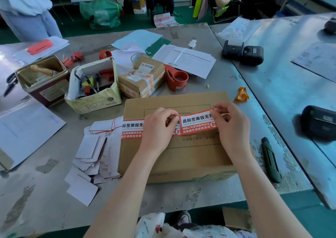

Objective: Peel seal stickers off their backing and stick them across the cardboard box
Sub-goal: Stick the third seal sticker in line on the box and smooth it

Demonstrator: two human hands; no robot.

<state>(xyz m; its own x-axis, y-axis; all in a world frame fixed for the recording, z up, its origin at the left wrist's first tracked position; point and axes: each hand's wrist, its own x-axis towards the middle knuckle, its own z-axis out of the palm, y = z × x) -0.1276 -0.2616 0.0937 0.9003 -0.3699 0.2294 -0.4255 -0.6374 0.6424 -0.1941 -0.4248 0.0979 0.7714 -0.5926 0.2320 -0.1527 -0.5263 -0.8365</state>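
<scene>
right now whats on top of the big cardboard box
A red-and-white seal sticker lies across the cardboard box. Left hand and right hand pinch a second sticker; hands cover the middle.

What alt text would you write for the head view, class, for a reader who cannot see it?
Both hands, left and right, pinch a red seal sticker over a cardboard box already bearing one sticker. White backings lie left of it on a cluttered table.
</scene>
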